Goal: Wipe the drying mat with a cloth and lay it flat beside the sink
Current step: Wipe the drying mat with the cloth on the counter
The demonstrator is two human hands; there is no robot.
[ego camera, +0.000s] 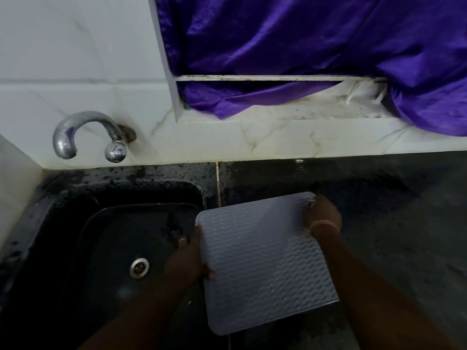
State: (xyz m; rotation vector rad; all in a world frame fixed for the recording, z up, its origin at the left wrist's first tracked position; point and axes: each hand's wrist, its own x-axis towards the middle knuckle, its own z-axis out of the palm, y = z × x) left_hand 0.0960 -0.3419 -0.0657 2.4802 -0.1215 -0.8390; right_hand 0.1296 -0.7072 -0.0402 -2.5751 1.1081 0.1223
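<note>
A grey drying mat with a wavy ribbed surface is held over the right rim of the dark sink and the dark countertop. My left hand grips its left edge, thumb on top. At the far right corner my right hand grips the mat with fingers curled round it. No cloth is in view.
A chrome tap sticks out of the white tiled wall above the sink's back left. A metal drain sits in the basin floor. Purple fabric hangs over a window ledge behind the counter.
</note>
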